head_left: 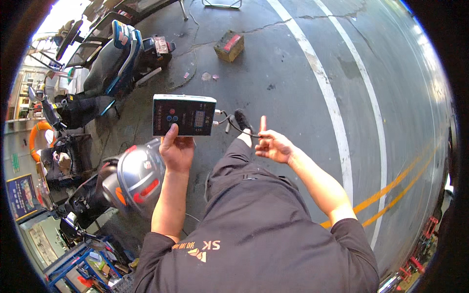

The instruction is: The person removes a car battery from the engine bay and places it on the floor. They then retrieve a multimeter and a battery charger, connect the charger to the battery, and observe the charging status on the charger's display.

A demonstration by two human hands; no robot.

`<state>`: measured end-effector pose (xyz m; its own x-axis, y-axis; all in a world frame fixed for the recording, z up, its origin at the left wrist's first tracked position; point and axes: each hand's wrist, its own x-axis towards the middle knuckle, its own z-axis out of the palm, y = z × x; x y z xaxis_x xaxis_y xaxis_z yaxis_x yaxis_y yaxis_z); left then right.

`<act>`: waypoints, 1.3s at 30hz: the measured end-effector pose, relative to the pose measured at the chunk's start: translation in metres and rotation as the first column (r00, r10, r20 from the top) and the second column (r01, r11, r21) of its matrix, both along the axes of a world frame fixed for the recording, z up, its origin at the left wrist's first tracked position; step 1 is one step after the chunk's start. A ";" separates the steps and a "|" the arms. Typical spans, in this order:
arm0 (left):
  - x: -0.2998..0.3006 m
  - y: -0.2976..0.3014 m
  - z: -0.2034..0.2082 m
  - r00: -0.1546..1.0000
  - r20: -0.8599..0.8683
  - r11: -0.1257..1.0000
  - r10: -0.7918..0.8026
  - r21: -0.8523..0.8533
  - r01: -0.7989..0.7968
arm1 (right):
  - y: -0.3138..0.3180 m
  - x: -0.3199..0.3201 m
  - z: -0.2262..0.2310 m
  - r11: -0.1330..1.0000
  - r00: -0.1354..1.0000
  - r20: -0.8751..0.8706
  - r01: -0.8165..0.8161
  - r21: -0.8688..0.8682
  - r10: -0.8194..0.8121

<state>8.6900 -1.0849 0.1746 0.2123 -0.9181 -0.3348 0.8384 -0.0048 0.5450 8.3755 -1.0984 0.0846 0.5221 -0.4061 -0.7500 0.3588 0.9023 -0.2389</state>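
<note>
My left hand (177, 152) holds up a black box-shaped meter (184, 108), thumb on its front below the buttons and the other fingers behind it. The meter has a pale top edge, a small digital display at its right and a few red and blue buttons. From two plugs on its right side runs a thin black cable (234, 125). Its far part reaches my right hand (274, 147), whose fingers are closed around it. An orange-red, stick-like piece (263, 123) stands up from those fingers; its exact kind is unclear.
A worn box-shaped battery (229, 46) sits on the grey floor ahead. Scooters (115, 63) stand on the left, one with a rounded silver tail (140, 173) beside my left forearm. A blue rack (93, 266) holds clutter at lower left. White lines (317, 68) cross the floor at right.
</note>
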 end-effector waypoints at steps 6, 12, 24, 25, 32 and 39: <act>-0.011 -0.150 -0.026 0.992 -0.123 0.994 -0.028 -0.105 0.015 | -0.130 0.065 -0.055 0.907 0.856 0.362 -0.416 0.062 0.368; -0.011 -0.259 0.015 0.968 -0.118 0.969 -0.223 -0.140 0.206 | -0.272 0.138 -0.065 0.981 0.761 0.627 -0.194 -0.023 0.165; 0.035 -0.391 0.005 0.932 0.362 0.994 -0.022 -0.093 0.059 | -0.509 0.078 -0.115 0.165 0.330 -0.310 -0.875 -0.455 0.892; 0.028 -0.413 0.007 0.897 0.442 0.999 -0.009 -0.042 0.031 | -0.538 0.058 -0.111 -0.163 0.149 -0.553 -0.865 -0.475 0.820; -0.006 -0.536 0.008 0.763 0.627 0.982 -0.160 0.177 0.061 | -0.638 0.142 -0.177 0.146 0.157 -0.467 -0.987 -0.060 0.870; 0.014 -0.548 0.030 0.708 0.702 0.983 -0.075 0.172 -0.066 | -0.639 0.184 -0.180 0.340 0.250 -0.322 -0.904 0.260 0.913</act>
